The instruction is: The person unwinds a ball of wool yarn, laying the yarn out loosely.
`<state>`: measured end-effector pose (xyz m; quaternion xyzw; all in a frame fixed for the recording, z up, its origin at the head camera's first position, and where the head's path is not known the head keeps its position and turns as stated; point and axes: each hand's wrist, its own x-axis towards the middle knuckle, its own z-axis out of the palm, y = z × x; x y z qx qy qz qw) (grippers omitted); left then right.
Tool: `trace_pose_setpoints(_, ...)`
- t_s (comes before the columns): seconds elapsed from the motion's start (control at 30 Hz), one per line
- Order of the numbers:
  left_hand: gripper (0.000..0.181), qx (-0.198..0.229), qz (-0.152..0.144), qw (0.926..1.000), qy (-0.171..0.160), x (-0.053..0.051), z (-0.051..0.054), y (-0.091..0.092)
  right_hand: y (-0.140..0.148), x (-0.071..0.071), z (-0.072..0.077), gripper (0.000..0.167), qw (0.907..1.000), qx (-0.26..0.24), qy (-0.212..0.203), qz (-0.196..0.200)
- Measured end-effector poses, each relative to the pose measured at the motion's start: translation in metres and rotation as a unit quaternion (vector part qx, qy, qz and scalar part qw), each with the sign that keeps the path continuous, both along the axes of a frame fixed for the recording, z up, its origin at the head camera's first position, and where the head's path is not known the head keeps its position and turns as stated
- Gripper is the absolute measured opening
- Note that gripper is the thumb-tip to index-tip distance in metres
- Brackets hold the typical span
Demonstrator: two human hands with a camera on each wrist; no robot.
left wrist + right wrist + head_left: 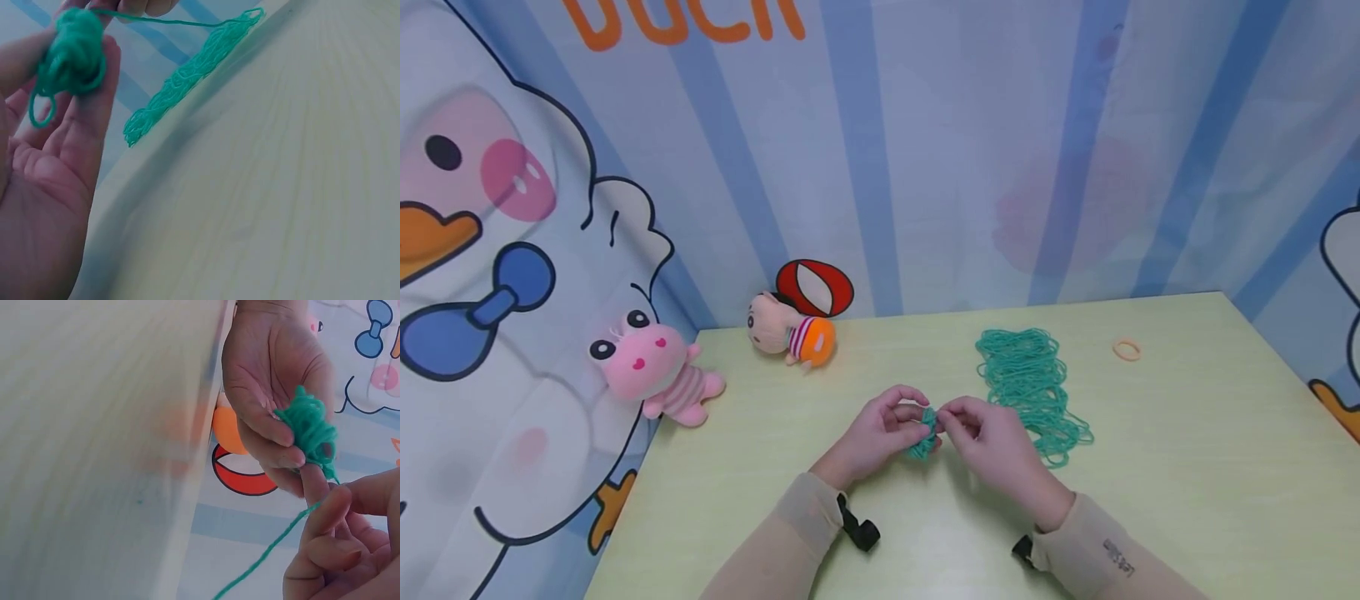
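A small wound ball of green yarn [922, 440] is pinched between the thumb and fingers of my left hand [882, 435], above the table. Close to its right side, my right hand [992, 442] pinches a single strand of yarn [270, 551] between thumb and index finger. That strand runs from the ball to a long loose hank of green yarn [1024, 375] lying on the table behind the right hand. In the left wrist view, the ball [74, 53] has a small loop hanging from its lower side.
The pale wooden table [1187, 500] meets a printed duck backdrop. A pink plush toy [662, 367] is at the left edge, and a pig doll in orange shorts [793, 333] lies at the back. An orange-pink ring band [1126, 350] lies at the right.
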<state>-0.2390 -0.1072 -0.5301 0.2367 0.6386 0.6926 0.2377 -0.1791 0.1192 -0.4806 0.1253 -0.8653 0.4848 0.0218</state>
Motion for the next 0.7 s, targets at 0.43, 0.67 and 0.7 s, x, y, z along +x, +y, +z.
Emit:
trace_pose_setpoints(0.43,0.027,0.021,0.02,0.9995,0.011,0.0044,0.0015,0.0008,0.0043,-0.0002,0.0032,0.012,0.9956,0.04,0.084,0.015)
trace_pose_setpoints(0.67,0.013,0.049,0.015,0.9987,0.004,0.0044,0.0024,0.0001,0.0066,-0.0008,0.0028,0.013,0.9935,0.05,0.102,0.006)
trace_pose_setpoints(0.7,0.012,0.047,0.023,0.9986,0.003,0.004,0.0024,0.0002,0.0072,-0.001,0.0031,0.013,0.9932,0.051,0.104,0.003)
